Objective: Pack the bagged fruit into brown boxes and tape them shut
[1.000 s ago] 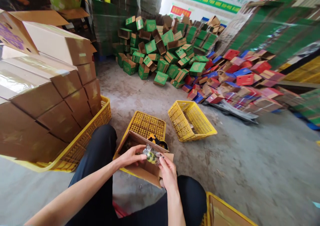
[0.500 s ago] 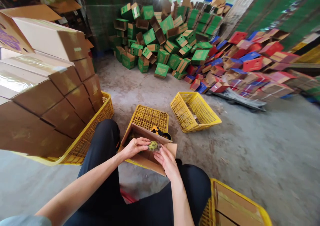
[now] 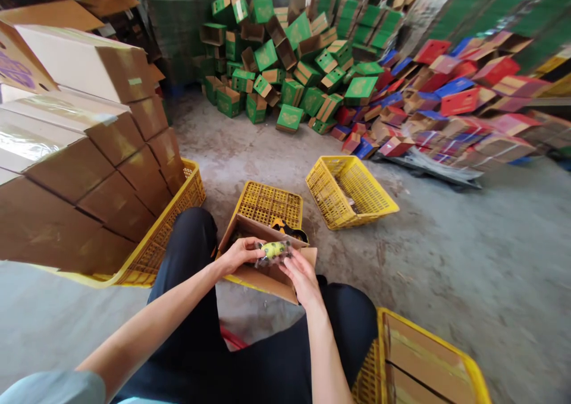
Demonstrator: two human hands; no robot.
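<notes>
Between my two hands is a small yellow-green toy point(image 3: 274, 250) with black spots, wrapped in clear plastic; its exact kind is hard to make out. My left hand point(image 3: 241, 255) pinches the wrapper's left end. At its right end, the fingers of my right hand point(image 3: 302, 275) hold the plastic. Both hands are over an open cardboard box point(image 3: 267, 282), whose contents are mostly hidden. This box rests on an upturned yellow crate point(image 3: 270, 204). A black-and-orange tape dispenser point(image 3: 289, 230) sits just behind the box.
Brown cartons point(image 3: 66, 178) are stacked in a yellow crate point(image 3: 191, 190) on my left. An open yellow basket point(image 3: 352, 193) stands ahead to the right. Another crate point(image 3: 475, 371) with cartons is by my right knee. Green boxes point(image 3: 289, 118) and red-and-blue boxes point(image 3: 459, 102) lie heaped beyond.
The wrapped toy has been turned, so more of its yellow surface shows now. Both hands keep hold of it above the box. The camera view has shifted slightly.
</notes>
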